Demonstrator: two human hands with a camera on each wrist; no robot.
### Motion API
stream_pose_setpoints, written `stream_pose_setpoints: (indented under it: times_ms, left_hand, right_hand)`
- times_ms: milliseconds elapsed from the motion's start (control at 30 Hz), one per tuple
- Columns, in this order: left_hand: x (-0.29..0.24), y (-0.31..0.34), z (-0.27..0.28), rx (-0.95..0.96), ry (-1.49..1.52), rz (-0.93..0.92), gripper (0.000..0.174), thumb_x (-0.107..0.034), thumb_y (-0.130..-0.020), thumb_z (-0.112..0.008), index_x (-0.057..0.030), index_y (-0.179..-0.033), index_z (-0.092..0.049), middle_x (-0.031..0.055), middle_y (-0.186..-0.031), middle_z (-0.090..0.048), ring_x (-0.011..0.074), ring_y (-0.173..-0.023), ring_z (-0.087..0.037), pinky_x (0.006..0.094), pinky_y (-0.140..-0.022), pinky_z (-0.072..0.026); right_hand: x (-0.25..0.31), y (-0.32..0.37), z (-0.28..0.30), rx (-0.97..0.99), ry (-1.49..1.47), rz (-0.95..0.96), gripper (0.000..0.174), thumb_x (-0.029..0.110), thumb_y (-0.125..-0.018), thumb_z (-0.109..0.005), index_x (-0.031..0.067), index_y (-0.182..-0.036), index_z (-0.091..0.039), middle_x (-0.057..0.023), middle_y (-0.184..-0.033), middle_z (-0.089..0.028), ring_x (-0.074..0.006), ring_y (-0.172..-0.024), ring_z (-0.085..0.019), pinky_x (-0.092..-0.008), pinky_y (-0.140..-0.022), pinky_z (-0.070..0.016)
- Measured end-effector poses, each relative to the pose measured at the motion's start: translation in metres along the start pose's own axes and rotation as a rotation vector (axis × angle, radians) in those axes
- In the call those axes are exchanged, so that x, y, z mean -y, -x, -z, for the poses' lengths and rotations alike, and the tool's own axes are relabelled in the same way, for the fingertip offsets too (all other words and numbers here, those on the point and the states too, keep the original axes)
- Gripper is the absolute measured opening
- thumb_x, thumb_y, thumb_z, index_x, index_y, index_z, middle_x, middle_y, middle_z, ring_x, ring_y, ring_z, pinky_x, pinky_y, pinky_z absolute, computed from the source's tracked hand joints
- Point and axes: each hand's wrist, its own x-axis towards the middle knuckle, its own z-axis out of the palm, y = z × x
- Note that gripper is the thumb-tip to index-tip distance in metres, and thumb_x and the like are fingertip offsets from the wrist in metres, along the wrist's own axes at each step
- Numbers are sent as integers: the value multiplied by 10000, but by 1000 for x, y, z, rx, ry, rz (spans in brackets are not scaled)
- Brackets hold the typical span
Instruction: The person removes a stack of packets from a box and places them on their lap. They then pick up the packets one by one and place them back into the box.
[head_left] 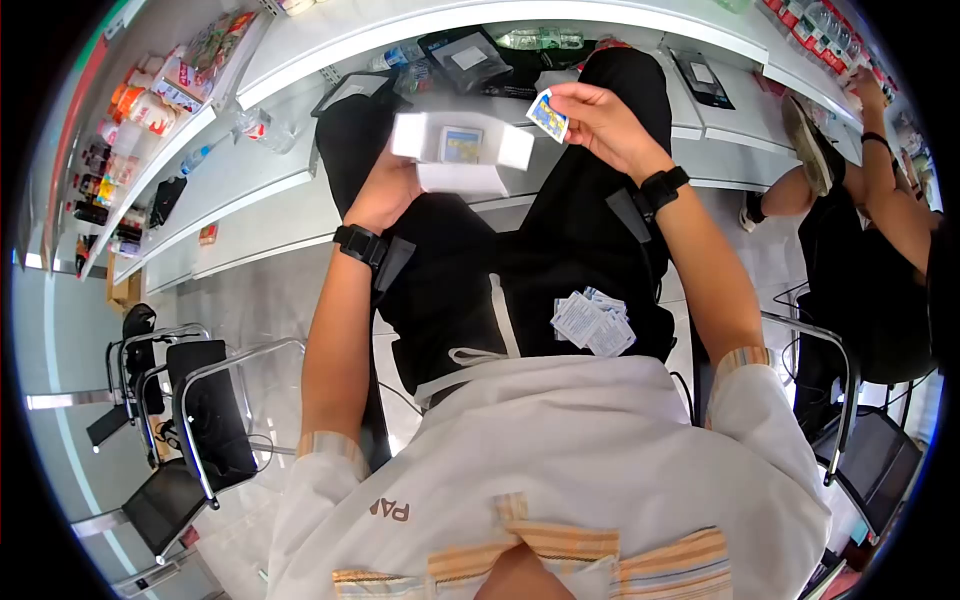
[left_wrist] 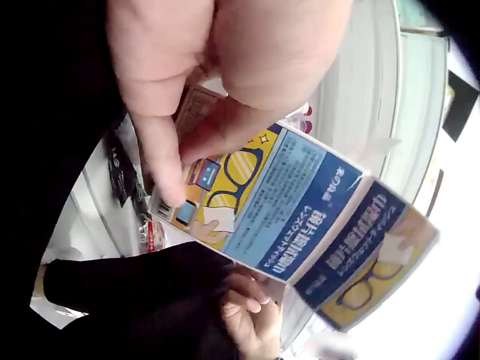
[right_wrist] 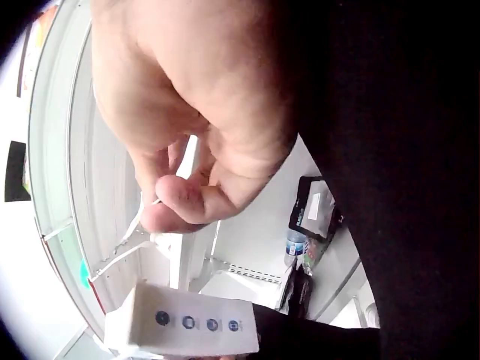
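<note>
My left hand (head_left: 388, 190) grips an opened cardboard box (head_left: 458, 180) above the thighs, its white flaps spread apart. One small blue-and-yellow packet (head_left: 462, 145) shows inside. Printed glasses and blue panels cover the box's outside (left_wrist: 289, 199) in the left wrist view, with the thumb and fingers at one end. To the right of the box, my right hand (head_left: 608, 125) pinches another small blue-and-yellow packet (head_left: 547, 116) between thumb and fingertips. In the right wrist view only a thin edge of it shows. A loose pile of white-and-blue packets (head_left: 594, 321) lies on the lap.
White shelves (head_left: 330, 45) curve around the front, bearing bottles (head_left: 540, 39), dark pouches (head_left: 465, 58) and packaged goods. Metal-framed chairs (head_left: 205, 400) stand at the left. Another person (head_left: 865, 240) sits at the right.
</note>
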Motion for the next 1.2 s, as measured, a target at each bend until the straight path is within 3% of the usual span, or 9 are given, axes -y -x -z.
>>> stream_pose_setpoints:
  times_ms: [100, 200, 333, 433, 633, 700, 800, 933, 1200]
  left_hand:
    - [-5, 1, 3, 57, 116, -40, 497, 91, -890, -437, 15, -1372, -340, 180, -1335, -473, 310, -1194, -535, 455, -1039, -451]
    - [-5, 1, 2, 32, 104, -115, 473, -88, -933, -538, 3, -1367, -372, 184, -1328, -495, 325, -1191, -541, 445, -1019, -470]
    - [-8, 4, 2, -97, 175, -54, 387, -32, -952, -384, 86, -1321, -391, 201, -1277, -514, 319, -1146, -568, 450, -1002, -486]
    - [-9, 4, 1, -116, 145, 6, 378, -14, -944, -377, 104, -1301, -404, 208, -1266, -520, 317, -1122, -584, 438, -976, -503]
    - [-19, 8, -14, -170, 187, -26, 435, 23, -909, -343, 4, -1336, -425, 156, -1301, -510, 296, -1190, -535, 427, -995, -471]
    - [-20, 7, -14, -186, 178, -13, 424, -72, -932, -339, -25, -1345, -419, 129, -1300, -517, 275, -1195, -527, 422, -1004, -454]
    - [-18, 7, -13, -154, 247, -17, 435, -292, -970, -343, -88, -1345, -428, 109, -1285, -526, 232, -1158, -545, 411, -982, -457]
    - [-6, 3, -2, -102, 110, -55, 389, -355, -986, -392, -116, -1285, -461, 49, -1200, -552, 183, -1082, -569, 360, -906, -488]
    - [-8, 1, -10, -29, 33, -18, 297, -304, -972, -486, -124, -1208, -498, 13, -1105, -585, 151, -1026, -583, 313, -881, -486]
  right_hand:
    - [12, 4, -12, -33, 41, 71, 227, 138, -933, -611, 40, -1137, -628, 0, -873, -647, -37, -682, -571, -177, -582, -473]
    - [22, 9, -27, -10, 93, 81, 271, 102, -930, -602, 26, -1190, -605, -24, -943, -655, -53, -794, -605, -171, -635, -497]
    - [21, 8, -33, 81, 146, 91, 264, 74, -914, -614, 8, -1169, -607, -41, -1016, -655, -86, -916, -621, -197, -745, -515]
    - [21, 6, -33, 106, 200, 122, 203, 61, -909, -615, -2, -1102, -623, -39, -996, -657, -89, -907, -619, -219, -795, -508]
    - [35, 6, -33, 50, 356, 255, 119, 48, -910, -606, -5, -1012, -637, -39, -946, -656, -92, -869, -619, -224, -813, -501]
    - [38, 8, -42, 19, 361, 257, 123, 45, -907, -608, -19, -1010, -630, -38, -939, -651, -94, -844, -619, -226, -791, -504]
    - [35, 13, -61, 51, 780, 527, 111, 47, -889, -623, -25, -972, -636, -28, -887, -638, -95, -807, -620, -237, -732, -507]
    - [24, 19, -87, -36, 1171, 815, 91, 50, -807, -654, 35, -896, -667, -85, -806, -619, -244, -705, -610, -306, -609, -481]
    - [4, 21, -87, -86, 1550, 815, 104, 109, -799, -627, 106, -877, -695, -20, -810, -642, -249, -745, -629, -338, -592, -500]
